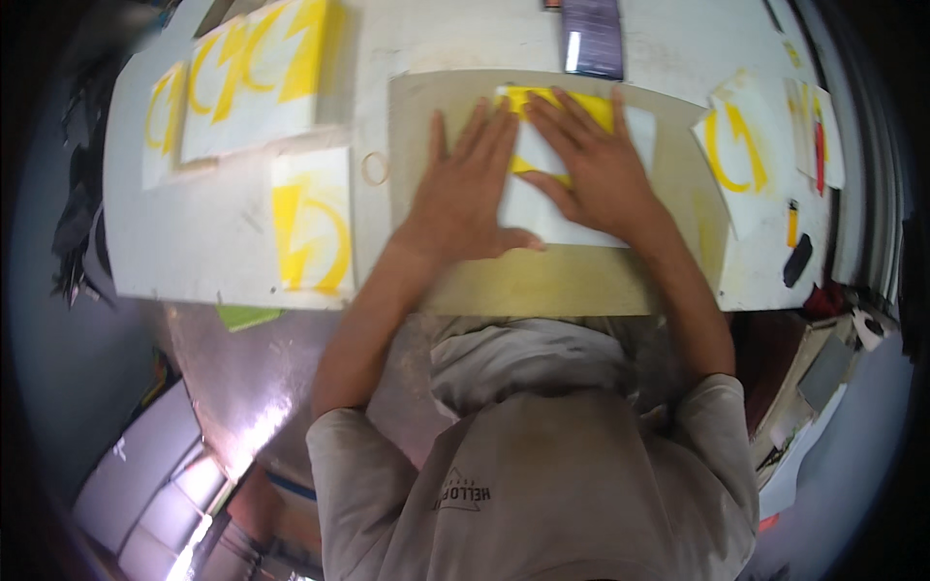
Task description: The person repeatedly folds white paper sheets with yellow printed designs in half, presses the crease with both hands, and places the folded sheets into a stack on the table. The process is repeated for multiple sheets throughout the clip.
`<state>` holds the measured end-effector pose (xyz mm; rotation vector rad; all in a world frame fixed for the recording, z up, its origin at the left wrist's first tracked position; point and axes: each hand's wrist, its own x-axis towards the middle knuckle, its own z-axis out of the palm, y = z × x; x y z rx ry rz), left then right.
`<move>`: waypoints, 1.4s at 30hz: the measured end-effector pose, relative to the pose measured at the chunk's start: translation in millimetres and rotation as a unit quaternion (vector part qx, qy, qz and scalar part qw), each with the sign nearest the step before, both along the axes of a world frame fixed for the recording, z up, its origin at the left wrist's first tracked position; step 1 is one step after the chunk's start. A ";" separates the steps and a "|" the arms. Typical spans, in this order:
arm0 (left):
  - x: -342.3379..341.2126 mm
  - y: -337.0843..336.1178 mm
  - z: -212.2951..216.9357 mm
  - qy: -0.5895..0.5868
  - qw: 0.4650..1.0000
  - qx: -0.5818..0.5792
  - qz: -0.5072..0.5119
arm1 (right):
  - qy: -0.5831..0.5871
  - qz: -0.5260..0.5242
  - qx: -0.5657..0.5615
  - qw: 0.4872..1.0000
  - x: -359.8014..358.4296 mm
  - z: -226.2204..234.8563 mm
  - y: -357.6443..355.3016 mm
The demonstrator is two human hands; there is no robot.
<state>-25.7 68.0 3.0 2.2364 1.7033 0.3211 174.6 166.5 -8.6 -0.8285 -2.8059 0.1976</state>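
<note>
We judge the rectangular white-and-yellow paper-like sheet (pixel 535 211) on the flat tan board (pixel 542 281) light, creasable, best held by its right edge; left hand (pixel 460 189) and right hand (pixel 593 163) lie splayed atop, clasping nothing.

- Left hand (pixel 463 189) and right hand (pixel 596 169) hide much of the white-and-yellow sheet (pixel 572 228).
- Top edge cuts off the dark phone (pixel 593 44).
- Bottom edge crops the grey T-shirt (pixel 552 474).
- Dark items (pixel 82 208) at far left are too blurred to identify.
</note>
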 end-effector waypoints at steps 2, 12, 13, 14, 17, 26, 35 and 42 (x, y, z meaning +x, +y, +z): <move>-1.8 13.0 0.0 0.011 1.000 0.000 0.016 | -0.001 0.005 -0.003 1.000 -1.5 -4.6 -0.4; 5.5 22.6 11.1 0.075 0.997 -0.029 0.023 | -0.055 -0.260 0.036 0.963 91.0 0.4 -1.0; 5.7 23.1 10.2 0.081 0.996 -0.035 0.024 | -0.043 -0.235 0.025 0.971 87.2 2.2 -16.2; 5.6 24.0 9.9 0.087 0.995 -0.041 0.024 | -0.031 -0.210 0.014 0.977 76.2 4.4 -40.0; 5.8 24.8 11.6 0.088 0.995 -0.052 0.017 | -0.029 -0.073 -0.127 0.989 54.9 19.0 -115.9; 0.5 17.0 2.0 -0.037 0.999 0.025 0.021 | -0.008 -0.185 -0.106 0.977 110.8 42.3 -110.0; 10.1 -21.9 -14.0 -0.070 0.990 0.124 0.020 | 0.136 -0.060 -0.062 0.987 72.3 4.2 -48.3; 22.5 -39.3 -8.4 -0.038 0.988 0.147 0.034 | 0.148 -0.035 -0.017 0.988 81.4 0.7 -51.7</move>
